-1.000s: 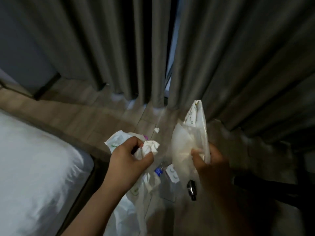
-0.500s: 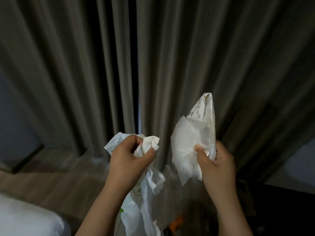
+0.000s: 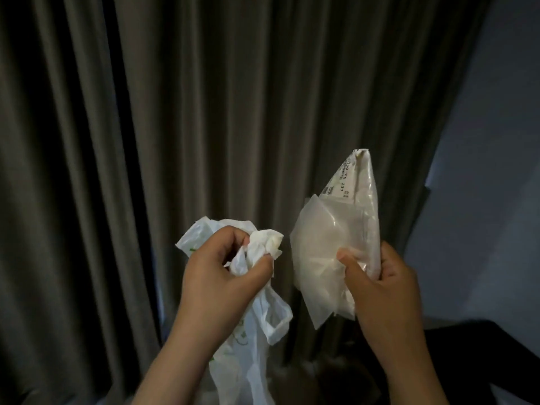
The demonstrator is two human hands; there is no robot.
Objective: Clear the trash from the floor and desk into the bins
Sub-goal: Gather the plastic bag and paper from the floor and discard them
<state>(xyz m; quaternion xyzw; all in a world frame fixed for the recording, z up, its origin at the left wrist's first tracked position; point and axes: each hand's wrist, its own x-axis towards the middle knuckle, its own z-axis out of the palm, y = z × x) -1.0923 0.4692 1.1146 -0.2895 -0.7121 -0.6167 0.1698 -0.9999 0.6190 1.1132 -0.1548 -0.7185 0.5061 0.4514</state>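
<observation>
Trash is in both hands, held up in front of the grey curtain point(image 3: 233, 112). To the left of the curtain's dark centre fold region, the left hand point(image 3: 225, 276) is clenched around a thin white plastic bag point(image 3: 257, 331) together with a crumpled tissue point(image 3: 266, 244); the bag's tail hangs below the fist. The right hand point(image 3: 382, 287) pinches a clear plastic wrapper point(image 3: 330, 241) with a printed label, standing upright against the curtain's right side. No bin shows, nor the floor or desk, so I judge the gathering partly done: these pieces are collected but not yet binned, and what else remains cannot be told
</observation>
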